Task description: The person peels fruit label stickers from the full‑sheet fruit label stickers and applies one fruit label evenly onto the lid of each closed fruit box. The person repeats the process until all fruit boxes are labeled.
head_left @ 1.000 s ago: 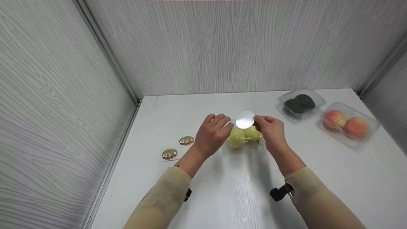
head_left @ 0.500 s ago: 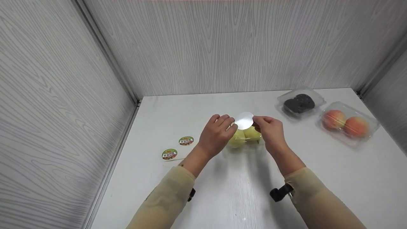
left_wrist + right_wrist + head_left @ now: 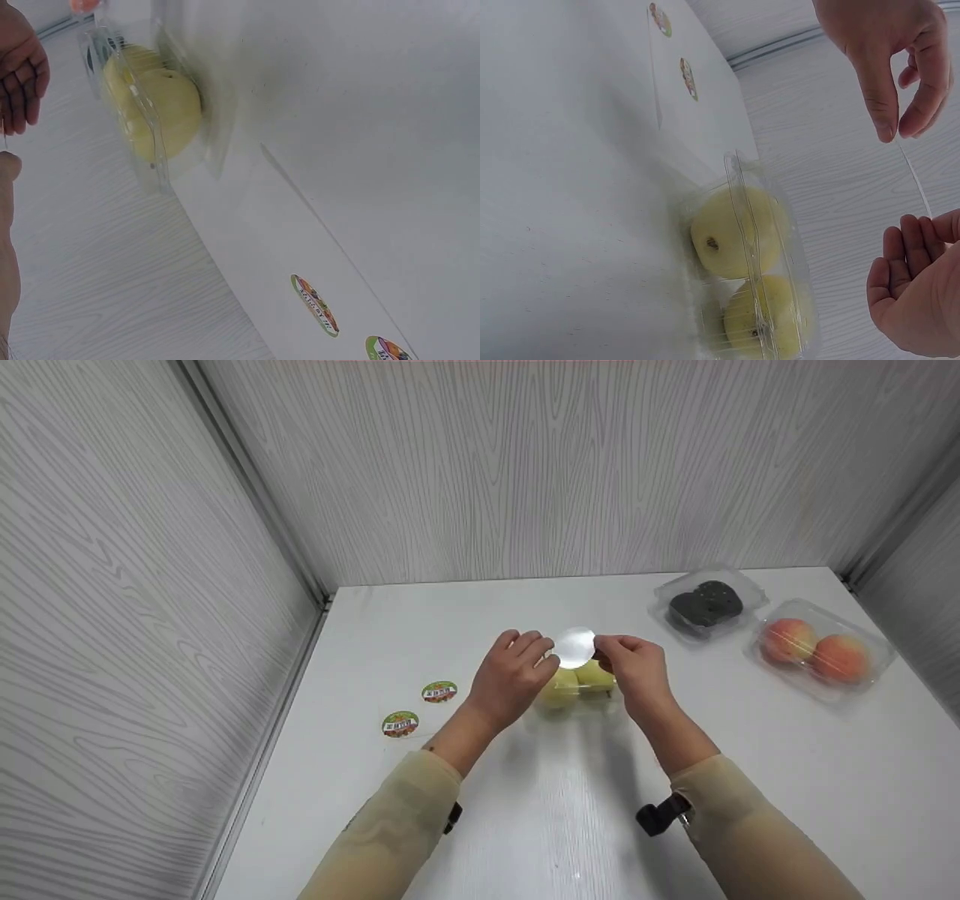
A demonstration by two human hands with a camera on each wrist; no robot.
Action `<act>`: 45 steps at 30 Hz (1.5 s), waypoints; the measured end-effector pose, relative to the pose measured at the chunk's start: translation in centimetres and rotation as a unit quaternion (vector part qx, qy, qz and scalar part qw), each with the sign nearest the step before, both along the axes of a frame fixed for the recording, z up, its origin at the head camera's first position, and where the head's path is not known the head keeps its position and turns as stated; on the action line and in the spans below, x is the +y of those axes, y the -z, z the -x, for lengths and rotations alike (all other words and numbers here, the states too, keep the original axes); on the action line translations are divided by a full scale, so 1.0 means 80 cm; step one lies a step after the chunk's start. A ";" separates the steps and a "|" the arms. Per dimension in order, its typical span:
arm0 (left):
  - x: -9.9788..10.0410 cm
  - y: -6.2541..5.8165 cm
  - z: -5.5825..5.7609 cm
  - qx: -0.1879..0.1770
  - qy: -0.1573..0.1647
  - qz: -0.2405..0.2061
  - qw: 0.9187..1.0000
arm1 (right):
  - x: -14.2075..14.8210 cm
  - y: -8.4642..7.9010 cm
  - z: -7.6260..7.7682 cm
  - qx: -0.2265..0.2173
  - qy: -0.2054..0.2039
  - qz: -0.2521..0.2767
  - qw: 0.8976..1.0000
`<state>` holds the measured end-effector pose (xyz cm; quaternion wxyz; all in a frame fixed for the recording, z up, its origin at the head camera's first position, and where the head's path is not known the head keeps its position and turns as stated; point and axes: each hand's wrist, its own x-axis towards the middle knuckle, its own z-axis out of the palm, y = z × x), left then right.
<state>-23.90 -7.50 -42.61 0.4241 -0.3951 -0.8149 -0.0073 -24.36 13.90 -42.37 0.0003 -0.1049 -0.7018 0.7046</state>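
Above a clear clamshell box (image 3: 739,161) holding two pale yellow-green fruits (image 3: 559,690), a round sticker (image 3: 574,648) spans the gap between my hands, its plain shiny side showing in the head view. My left hand (image 3: 514,676) pinches its left edge between thumb and forefinger, as the right wrist view shows. The opposite edge is pinched by my right hand (image 3: 636,667), whose other fingers (image 3: 909,251) are curled. Seen edge-on in the right wrist view, the sticker is a thin pale line. The fruit box sits closed on the white table (image 3: 555,810) below.
Two more round printed labels (image 3: 439,691) lie on a pale backing sheet (image 3: 330,247) left of the fruit box. At the back right are a clear box with dark items (image 3: 706,604) and another with two peach-coloured fruits (image 3: 816,651). Grey panels (image 3: 525,472) border the table.
My left hand has moved right and taken hold of the sticker's left edge. The sticker and right hand have shifted slightly down and left.
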 end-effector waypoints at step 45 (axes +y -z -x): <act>0.015 -0.020 0.004 -0.499 0.003 -0.369 0.784 | 0.018 0.016 0.000 0.086 -0.015 0.039 0.995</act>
